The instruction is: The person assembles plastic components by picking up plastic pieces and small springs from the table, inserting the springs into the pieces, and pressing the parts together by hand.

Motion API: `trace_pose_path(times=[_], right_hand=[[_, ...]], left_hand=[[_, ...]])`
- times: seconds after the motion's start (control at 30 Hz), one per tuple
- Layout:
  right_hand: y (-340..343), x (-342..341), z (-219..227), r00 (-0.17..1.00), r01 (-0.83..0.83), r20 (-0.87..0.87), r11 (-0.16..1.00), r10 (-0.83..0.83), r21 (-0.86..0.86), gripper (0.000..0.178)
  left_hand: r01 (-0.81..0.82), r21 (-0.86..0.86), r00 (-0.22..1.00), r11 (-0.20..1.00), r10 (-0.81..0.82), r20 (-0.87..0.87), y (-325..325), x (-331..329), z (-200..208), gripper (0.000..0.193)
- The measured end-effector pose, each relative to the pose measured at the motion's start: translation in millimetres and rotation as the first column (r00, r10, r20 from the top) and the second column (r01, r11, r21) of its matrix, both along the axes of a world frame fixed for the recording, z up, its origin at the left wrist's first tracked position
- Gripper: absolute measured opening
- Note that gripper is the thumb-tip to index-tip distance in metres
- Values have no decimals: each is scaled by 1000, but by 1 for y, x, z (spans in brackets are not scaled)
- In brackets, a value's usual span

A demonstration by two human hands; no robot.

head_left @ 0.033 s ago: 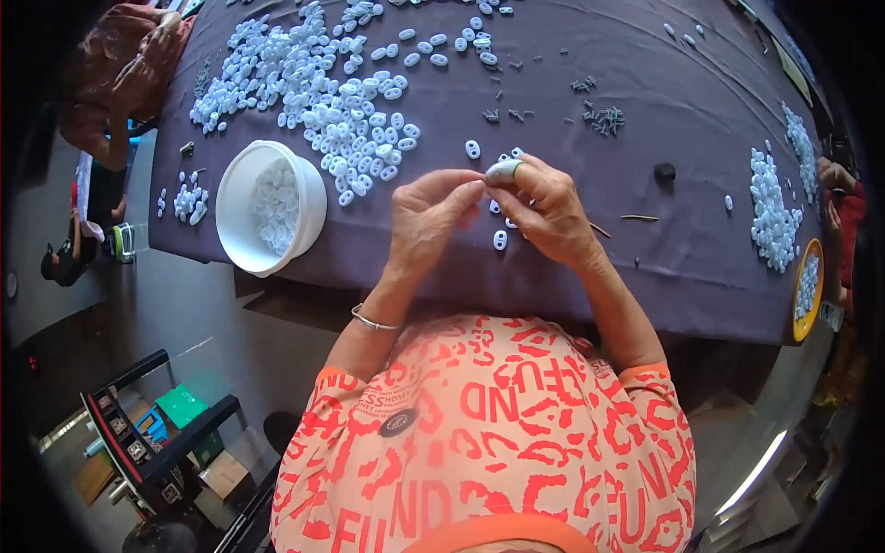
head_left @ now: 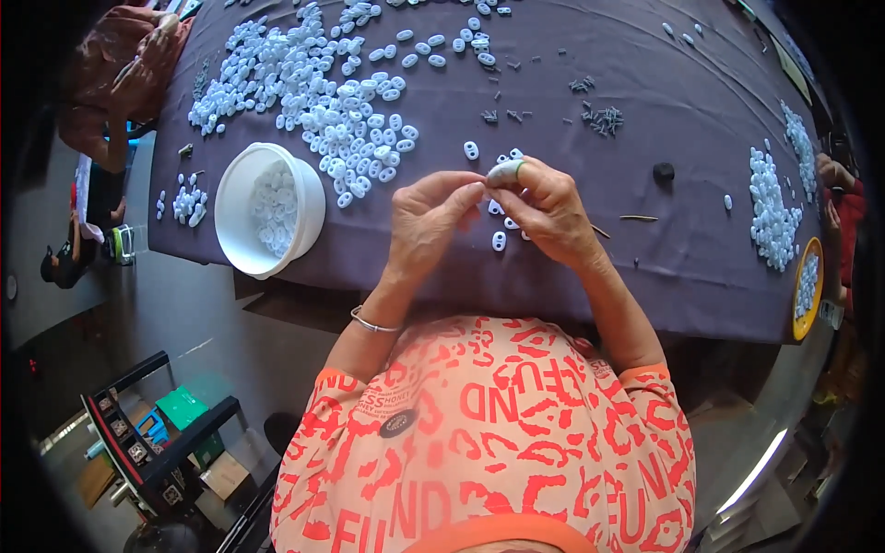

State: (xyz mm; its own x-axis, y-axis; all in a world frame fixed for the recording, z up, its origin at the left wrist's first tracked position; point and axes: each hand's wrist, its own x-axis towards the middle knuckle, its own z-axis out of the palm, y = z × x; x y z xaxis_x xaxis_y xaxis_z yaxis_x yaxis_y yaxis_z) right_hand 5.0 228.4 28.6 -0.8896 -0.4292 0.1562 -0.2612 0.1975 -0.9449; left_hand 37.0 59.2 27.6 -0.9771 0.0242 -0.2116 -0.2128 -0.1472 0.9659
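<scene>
My left hand (head_left: 430,217) and my right hand (head_left: 546,207) meet over the near part of the table, fingertips touching. Each pinches with thumb and forefinger; whatever lies between the tips is too small or hidden to name. A whitish cover with a green band (head_left: 506,171) wraps a finger of my right hand. Under and beside the hands lie several small white oval plastic pieces with two dark holes, one (head_left: 499,241) just below them and another (head_left: 471,150) just beyond.
A white tub (head_left: 314,207) partly filled with pale pieces stands left. Behind it spreads a large pile of white pieces (head_left: 355,138). Small dark grey pins (head_left: 604,120) lie beyond my right hand, a black lump (head_left: 663,172) further right. An orange-rimmed dish (head_left: 800,324) sits at the right edge; other people sit at both sides.
</scene>
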Motion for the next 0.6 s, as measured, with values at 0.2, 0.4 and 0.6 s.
trace_pose_path(times=[0.2,0.4,0.6], right_hand=[[18,-5,16,876,44,481,987,36,-154,9],[31,-6,8,885,180,456,973,-96,-146,10],[46,-24,-2,871,431,-391,845,-298,316,6]], left_hand=[[95,-88,991,992,-103,-82,13,-9,14,14],[-86,-476,950,875,-72,-303,18,-57,8,13],[-234,-840,906,490,-204,-371,11,-127,-21,22]])
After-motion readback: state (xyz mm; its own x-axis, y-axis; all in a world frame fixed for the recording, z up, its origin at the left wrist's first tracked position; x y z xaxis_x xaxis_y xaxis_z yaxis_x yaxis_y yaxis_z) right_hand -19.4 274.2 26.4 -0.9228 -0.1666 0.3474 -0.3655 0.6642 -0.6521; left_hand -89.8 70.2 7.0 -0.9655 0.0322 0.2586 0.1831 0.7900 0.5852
